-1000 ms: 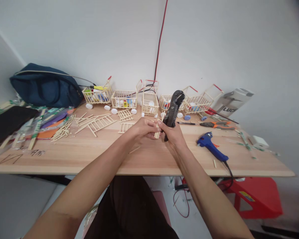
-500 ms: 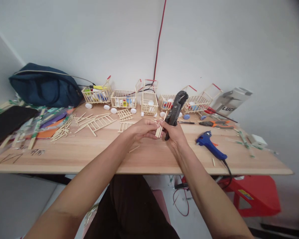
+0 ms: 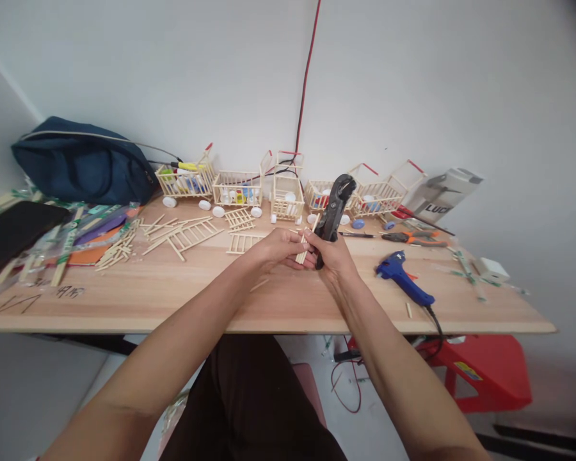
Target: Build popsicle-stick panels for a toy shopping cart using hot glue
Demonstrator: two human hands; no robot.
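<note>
Over the middle of the wooden table, my left hand [image 3: 283, 247] is closed on a few short wooden sticks [image 3: 301, 257]. My right hand [image 3: 335, 253] is wrapped round a black hand tool [image 3: 335, 208], its head pointing up and away; the thumb and fingertips also touch the sticks. Both hands meet at the sticks. Ladder-like stick frames [image 3: 192, 237] and a loose stick pile [image 3: 118, 248] lie to the left. Behind the hands stand several small stick-built carts, one of them a cart [image 3: 287, 198] with a red-topped handle.
A blue glue gun [image 3: 406, 278], orange-handled pliers [image 3: 415, 239] and a white block [image 3: 491, 269] lie on the right. At the left are a dark blue bag [image 3: 84, 160] and a black phone-like slab [image 3: 16, 234]. A red stool [image 3: 494, 371] stands below the table.
The sticks between my hands have shifted slightly, with the left thumb now further across them. The whole view has moved a little; both hands stay together.
</note>
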